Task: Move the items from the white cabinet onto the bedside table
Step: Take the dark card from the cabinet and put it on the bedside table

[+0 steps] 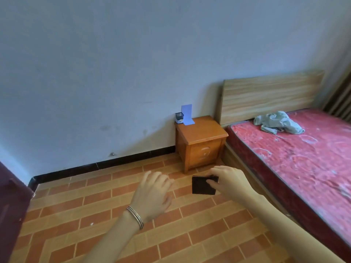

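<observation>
The right hand (229,182) pinches a flat black wallet (203,186) by its upper right corner between thumb and curled fingers (213,182), in the air over the floor and well short of the desk (205,130). The left hand (153,194) hangs beside it, loosely spread and holding nothing. The best landing is probably the desk's bare front half, with the wallet laid flat, away from the pen pot (179,118) and blue bookend (187,115) at its back left corner.

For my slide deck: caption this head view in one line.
Right hand pinches a flat black rectangular object before the orange wooden bedside table; left hand open.
</observation>
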Available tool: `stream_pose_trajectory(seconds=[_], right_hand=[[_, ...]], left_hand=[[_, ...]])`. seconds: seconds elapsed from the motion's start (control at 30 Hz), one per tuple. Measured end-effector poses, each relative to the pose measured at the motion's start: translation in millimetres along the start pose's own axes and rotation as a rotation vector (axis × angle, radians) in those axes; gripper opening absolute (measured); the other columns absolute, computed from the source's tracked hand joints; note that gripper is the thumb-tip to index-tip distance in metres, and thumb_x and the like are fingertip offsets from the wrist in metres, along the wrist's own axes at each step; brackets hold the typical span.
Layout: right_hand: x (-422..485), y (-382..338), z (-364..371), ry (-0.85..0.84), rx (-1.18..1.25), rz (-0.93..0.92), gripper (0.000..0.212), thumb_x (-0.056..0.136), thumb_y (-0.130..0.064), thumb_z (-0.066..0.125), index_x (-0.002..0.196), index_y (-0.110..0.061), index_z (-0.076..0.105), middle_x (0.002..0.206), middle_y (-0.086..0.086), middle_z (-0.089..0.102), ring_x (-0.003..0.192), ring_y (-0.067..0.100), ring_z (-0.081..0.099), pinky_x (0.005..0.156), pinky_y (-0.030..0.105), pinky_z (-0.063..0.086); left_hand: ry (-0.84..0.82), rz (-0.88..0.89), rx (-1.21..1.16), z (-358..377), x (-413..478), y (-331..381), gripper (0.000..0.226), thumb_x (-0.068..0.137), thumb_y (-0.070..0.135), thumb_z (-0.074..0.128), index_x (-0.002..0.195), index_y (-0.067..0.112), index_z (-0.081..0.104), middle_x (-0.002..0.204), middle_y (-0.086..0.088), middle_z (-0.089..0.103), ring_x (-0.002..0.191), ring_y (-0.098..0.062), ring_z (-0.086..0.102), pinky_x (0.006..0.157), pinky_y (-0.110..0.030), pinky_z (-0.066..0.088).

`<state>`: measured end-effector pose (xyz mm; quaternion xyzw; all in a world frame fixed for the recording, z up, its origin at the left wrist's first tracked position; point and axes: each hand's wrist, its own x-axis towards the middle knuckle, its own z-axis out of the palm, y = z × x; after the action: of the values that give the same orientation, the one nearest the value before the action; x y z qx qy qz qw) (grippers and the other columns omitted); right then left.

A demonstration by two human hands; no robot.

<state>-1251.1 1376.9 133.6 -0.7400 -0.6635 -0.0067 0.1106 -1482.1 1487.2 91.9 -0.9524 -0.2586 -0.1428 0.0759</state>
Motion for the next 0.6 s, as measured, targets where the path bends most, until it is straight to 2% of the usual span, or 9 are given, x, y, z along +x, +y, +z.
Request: stream_pose_trajectory(seconds=[0.07, 0.3, 0.5, 0.6], right_hand=[[37, 7, -6, 0.036, 0.001, 0.015, 0.014, 0.086, -0.030, 0.062, 0.098, -0.027, 0.068, 0.094, -0.012, 0.067, 0.088, 0.010, 0.062, 0.056, 0.011, 0.029], [134, 44, -13, 0.126, 0.002, 0.081, 0.013, 0.084, -0.027, 0.065, 0.096, -0.027, 0.069, 0.094, -0.012, 0.068, 0.088, 0.010, 0.062, 0.061, 0.020, 0.036], [193, 98, 17, 0.071, 0.022, 0.087, 0.011, 0.083, -0.025, 0.066, 0.094, -0.026, 0.069, 0.090, -0.011, 0.067, 0.085, 0.010, 0.062, 0.059, 0.018, 0.037], [229, 141, 28, 0.033, 0.025, 0.071, 0.013, 0.086, -0.027, 0.063, 0.097, -0.027, 0.068, 0.093, -0.012, 0.066, 0.086, 0.009, 0.061, 0.059, 0.018, 0.037]], left_hand=[[0.021, 0.011, 0.005, 6, 33, -26, 0.045, 0.076, 0.045, 0.039, 0.102, 0.026, 0.071, 0.097, 0.006, 0.069, 0.096, -0.018, 0.064, 0.087, -0.044, 0.051], [0.032, 0.018, -0.068, 31, 134, -88, 0.046, 0.079, 0.043, 0.039, 0.104, 0.022, 0.071, 0.102, 0.002, 0.068, 0.100, -0.023, 0.062, 0.088, -0.045, 0.049], [0.017, 0.049, -0.085, 84, 204, -104, 0.047, 0.079, 0.042, 0.038, 0.105, 0.022, 0.071, 0.103, 0.002, 0.067, 0.102, -0.022, 0.062, 0.092, -0.044, 0.047], [0.004, 0.027, -0.078, 111, 252, -104, 0.043, 0.078, 0.041, 0.044, 0.105, 0.021, 0.071, 0.103, 0.001, 0.068, 0.102, -0.023, 0.063, 0.091, -0.045, 0.048]])
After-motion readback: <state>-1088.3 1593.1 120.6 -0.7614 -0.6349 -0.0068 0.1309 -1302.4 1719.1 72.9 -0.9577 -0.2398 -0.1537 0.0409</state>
